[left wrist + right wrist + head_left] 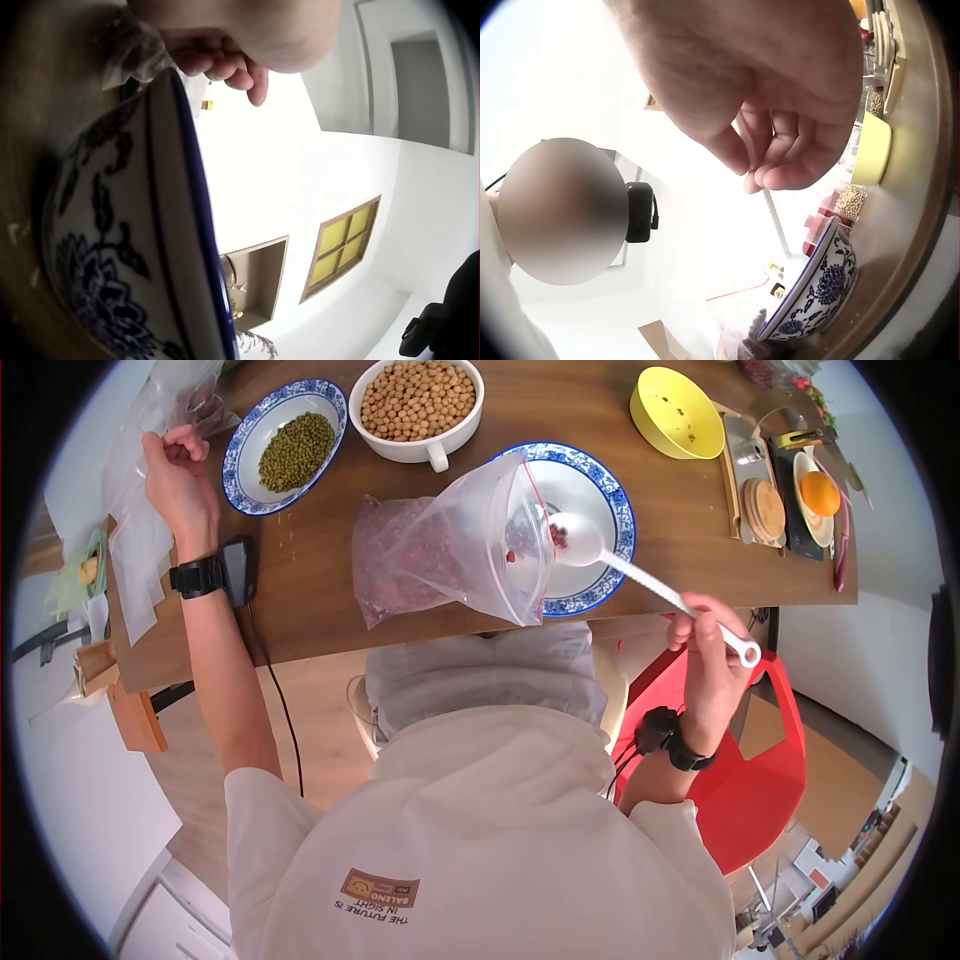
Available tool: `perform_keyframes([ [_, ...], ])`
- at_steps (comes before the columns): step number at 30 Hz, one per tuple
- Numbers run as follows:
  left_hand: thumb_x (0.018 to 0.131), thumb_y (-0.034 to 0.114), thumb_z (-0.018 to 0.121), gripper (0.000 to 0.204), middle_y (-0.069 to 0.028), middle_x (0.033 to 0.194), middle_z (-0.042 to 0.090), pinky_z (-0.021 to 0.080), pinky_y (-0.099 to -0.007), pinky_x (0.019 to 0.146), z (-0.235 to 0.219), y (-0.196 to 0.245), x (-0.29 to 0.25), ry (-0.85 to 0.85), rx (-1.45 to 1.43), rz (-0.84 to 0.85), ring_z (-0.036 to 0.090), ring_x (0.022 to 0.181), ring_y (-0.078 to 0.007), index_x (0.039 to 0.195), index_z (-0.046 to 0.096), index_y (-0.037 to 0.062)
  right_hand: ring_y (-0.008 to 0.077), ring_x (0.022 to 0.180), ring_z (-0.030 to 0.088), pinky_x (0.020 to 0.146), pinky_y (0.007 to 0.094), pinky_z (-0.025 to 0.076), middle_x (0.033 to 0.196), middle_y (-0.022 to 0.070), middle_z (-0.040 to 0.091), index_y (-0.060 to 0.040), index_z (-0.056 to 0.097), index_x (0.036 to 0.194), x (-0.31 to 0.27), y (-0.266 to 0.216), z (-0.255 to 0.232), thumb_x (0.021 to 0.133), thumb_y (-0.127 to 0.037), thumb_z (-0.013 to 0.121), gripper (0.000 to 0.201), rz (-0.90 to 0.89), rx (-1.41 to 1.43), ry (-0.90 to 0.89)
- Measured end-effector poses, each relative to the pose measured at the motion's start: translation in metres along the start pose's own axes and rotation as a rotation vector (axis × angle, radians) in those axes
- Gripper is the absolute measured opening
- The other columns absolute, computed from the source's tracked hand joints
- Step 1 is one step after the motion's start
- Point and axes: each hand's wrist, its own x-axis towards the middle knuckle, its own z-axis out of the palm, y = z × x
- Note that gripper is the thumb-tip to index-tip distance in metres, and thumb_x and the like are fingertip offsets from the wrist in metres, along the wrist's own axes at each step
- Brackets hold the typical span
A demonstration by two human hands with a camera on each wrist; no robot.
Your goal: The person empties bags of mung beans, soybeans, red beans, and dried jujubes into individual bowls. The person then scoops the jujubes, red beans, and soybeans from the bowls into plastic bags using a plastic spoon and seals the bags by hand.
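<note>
In the head view my right hand (712,670) pinches the handle of a white spoon (650,582). A few dark red beans lie in the spoon's bowl, over a blue-rimmed bowl (625,525) and beside the mouth of a zip bag (470,540) holding dark red contents. The right wrist view shows the hand (772,97) with fingertips together on the spoon handle (777,221), above the patterned bowl (829,281). My left hand (183,495), fingers loosely bent and holding nothing, is left of the bowl of green beans (298,452); the left wrist view shows its fingers (232,71) near that bowl's side (105,240).
A white cup of chickpeas (418,402) stands at the back, a yellow bowl (678,415) to its right. Further right are a tray with wooden lids (766,510) and a dish with an orange (820,493). Clear plastic (135,550) and a black device (238,572) lie left.
</note>
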Motion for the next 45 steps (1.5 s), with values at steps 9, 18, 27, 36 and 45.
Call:
perform_keyframes([
  [9,0.114,0.036,0.039,0.054,-0.0063,0.077,0.055,0.043,-0.0340,0.072,0.000,-0.001,0.001,0.014,0.041,0.015,0.047,0.072,-0.0168,0.091,0.065,-0.0046,0.0200,0.068,0.063,0.063,0.0331,0.051,0.079,0.0126,0.067,0.0072,0.074,0.101,-0.009,-0.021,0.019,0.097,-0.023,0.072,0.030,-0.301,-0.004,-0.076],
  [18,0.116,0.035,0.032,0.054,-0.0068,0.082,0.051,0.039,-0.0349,0.075,0.001,0.002,-0.001,-0.014,0.037,-0.013,0.044,0.077,-0.0190,0.092,0.061,-0.0038,0.0173,0.077,0.065,0.065,0.0312,0.049,0.090,0.0100,0.070,-0.0008,0.080,0.103,-0.001,-0.028,0.014,0.093,-0.010,0.074,0.015,-0.353,-0.155,-0.225],
  [27,0.115,0.037,0.033,0.056,-0.0056,0.074,0.049,0.038,-0.0334,0.070,0.004,0.002,-0.001,-0.048,0.025,0.019,0.043,0.071,-0.0183,0.086,0.060,-0.0021,0.0179,0.082,0.065,0.070,0.0300,0.049,0.093,0.0076,0.071,-0.0043,0.079,0.110,0.021,0.005,0.018,0.093,0.001,0.071,0.020,-0.279,-0.254,-0.249],
  [36,0.115,0.038,0.033,0.055,-0.0045,0.073,0.048,0.037,-0.0326,0.069,0.018,0.010,-0.011,-0.014,0.059,0.032,0.042,0.071,-0.0175,0.083,0.057,0.0010,0.0150,0.080,0.064,0.069,0.0281,0.049,0.092,0.0066,0.071,-0.0041,0.079,0.112,0.013,0.006,0.007,0.095,0.001,0.068,0.021,-0.125,-0.087,-0.351],
  [45,0.116,0.039,0.029,0.054,-0.0038,0.076,0.048,0.039,-0.0349,0.075,0.014,0.010,-0.011,-0.062,0.079,0.012,0.041,0.073,-0.0180,0.086,0.057,0.0034,0.0103,0.077,0.062,0.068,0.0239,0.049,0.089,0.0042,0.070,0.0030,0.076,0.115,0.002,0.003,-0.002,0.102,-0.012,0.067,0.021,0.139,0.091,-0.123],
])
